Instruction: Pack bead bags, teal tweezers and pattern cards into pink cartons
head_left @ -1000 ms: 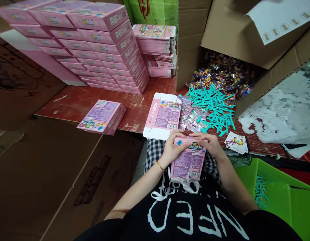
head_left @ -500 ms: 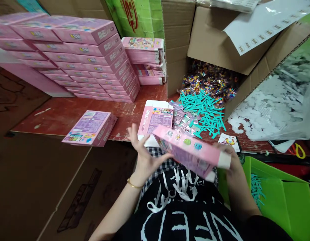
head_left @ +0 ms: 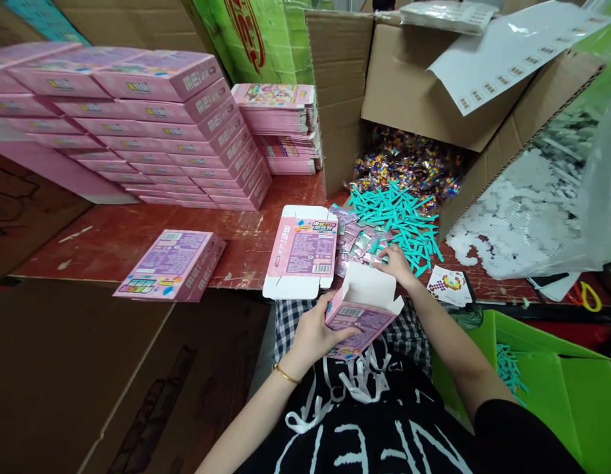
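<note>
My left hand (head_left: 318, 332) is wrapped around a pink and purple carton (head_left: 362, 322), tilted above my lap. Its flaps are up and the white inside shows at the open end. My right hand (head_left: 398, 266) is at the near edge of a heap of small pinkish sachets (head_left: 357, 240), beside the box's mouth. Those fingertips are bent together; what they pinch, if anything, cannot be made out. Teal plastic sticks (head_left: 397, 217) lie heaped just beyond. A flat, unfolded pink carton (head_left: 305, 253) rests on the table to the left of the sachets.
A closed pink carton (head_left: 172, 266) overhangs the front edge of the red table (head_left: 246, 263). Stacked pink boxes (head_left: 187, 125) stand at left, flat cartons (head_left: 280, 125) behind. A cardboard box (head_left: 342, 99) holds bags of colourful beads (head_left: 409, 158). Printed cards (head_left: 448, 286) and a green bin (head_left: 557, 395) are right.
The carton has turned so its open end faces up and away, and my left hand has closed around it. My right hand has let go and moved to the sachets.
</note>
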Tool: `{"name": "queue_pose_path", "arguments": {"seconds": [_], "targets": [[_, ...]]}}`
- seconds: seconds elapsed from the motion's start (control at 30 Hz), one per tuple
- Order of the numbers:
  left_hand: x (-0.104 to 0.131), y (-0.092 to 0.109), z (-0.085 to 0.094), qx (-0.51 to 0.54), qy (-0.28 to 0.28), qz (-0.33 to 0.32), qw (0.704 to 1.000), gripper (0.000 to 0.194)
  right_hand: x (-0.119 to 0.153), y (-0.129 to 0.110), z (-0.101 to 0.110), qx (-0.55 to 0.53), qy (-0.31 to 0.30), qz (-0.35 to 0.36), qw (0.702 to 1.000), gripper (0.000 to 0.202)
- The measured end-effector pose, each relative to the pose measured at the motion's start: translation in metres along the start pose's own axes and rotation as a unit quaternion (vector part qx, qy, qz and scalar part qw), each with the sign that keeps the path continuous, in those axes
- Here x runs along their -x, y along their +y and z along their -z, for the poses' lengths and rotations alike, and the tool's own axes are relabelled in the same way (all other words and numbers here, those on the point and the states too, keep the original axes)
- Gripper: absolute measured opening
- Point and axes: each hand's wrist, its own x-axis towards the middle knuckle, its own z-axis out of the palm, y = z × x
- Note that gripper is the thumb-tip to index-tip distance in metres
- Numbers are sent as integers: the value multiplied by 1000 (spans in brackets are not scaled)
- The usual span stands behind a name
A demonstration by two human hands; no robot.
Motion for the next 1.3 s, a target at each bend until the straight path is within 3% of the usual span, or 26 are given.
{"name": "queue_pose_path", "arguments": {"seconds": [0.1, 0.27, 0.33, 0.47, 0.57, 0.7, 0.8, 0.93, 1.07, 1.2, 1.3], "targets": [[-10, -1, -2, 12, -14, 15, 1000, 73, -14, -5, -2, 20, -27, -6, 999, 10], [-11, -7, -2, 32, 1, 25, 999, 72, -4, -18, 9, 77, -33, -5, 996, 36], [-2, -13, 0, 47, 25, 6, 999, 70, 5, -19, 13, 109, -23, 5, 994, 31], [24, -29, 7, 51, 120, -68, 989, 66, 20, -23, 7, 116, -25, 89, 989, 24], [38, -37, 10, 33, 161, -53, 985, 65, 24, -30, -5, 126, -71, 83, 986, 18], [40, -40, 6, 32, 147, -3, 989, 65, 21, -40, -13, 129, -110, 49, 984, 7], [34, -37, 2, 53, 114, 0, 992, 65, 21, -46, -12, 142, -108, 34, 983, 19], [25, -28, 3, 57, 79, 31, 995, 67, 29, -56, -18, 149, -107, 2, 983, 19], [18, -20, 6, 49, 59, 67, 995, 66, 32, -55, -23, 116, -83, 13, 990, 20], [16, -19, 6, 57, 58, 70, 994, 66, 26, -40, -1, 66, -45, 29, 996, 20], [13, -16, 7, 75, 52, 90, 992, 66, 31, -46, 31, -127, 90, 46, 987, 28]]}}
